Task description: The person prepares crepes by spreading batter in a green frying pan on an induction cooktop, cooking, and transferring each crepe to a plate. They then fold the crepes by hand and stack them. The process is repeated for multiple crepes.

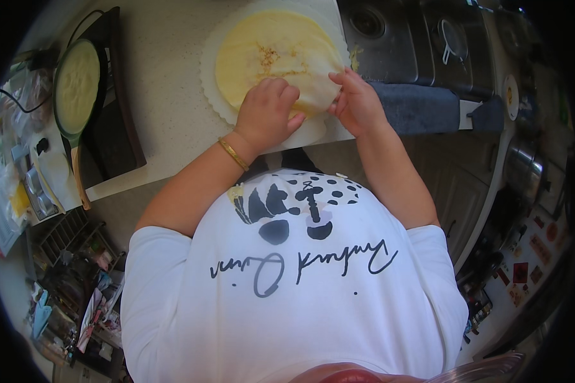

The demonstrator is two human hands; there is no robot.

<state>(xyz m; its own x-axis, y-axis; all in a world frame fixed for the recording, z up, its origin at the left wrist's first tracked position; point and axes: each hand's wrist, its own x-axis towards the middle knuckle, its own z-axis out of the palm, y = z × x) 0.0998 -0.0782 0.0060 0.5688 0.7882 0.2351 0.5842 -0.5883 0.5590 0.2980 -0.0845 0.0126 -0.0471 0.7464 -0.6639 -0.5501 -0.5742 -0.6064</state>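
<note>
A round yellow crepe (249,43) with browned spots in its middle lies on a pale board with a scalloped rim (208,62). My right hand (362,103) holds the crepe's right edge, which looks slightly raised and creased there. Over the near edge of the crepe is my left hand (267,110), its fingers curled and its thumb pointing right. The left fingertips are hidden under the hand, so I cannot tell whether they grip the crepe. A gold-coloured bangle (233,153) circles the left wrist.
Left, a green frying pan (78,88) holding a pale layer stands over a dark flat cooktop (117,110), its handle past the counter edge. Right is a stainless steel sink (388,52) with a strainer (454,40). A dark blue towel (417,109) hangs along its front.
</note>
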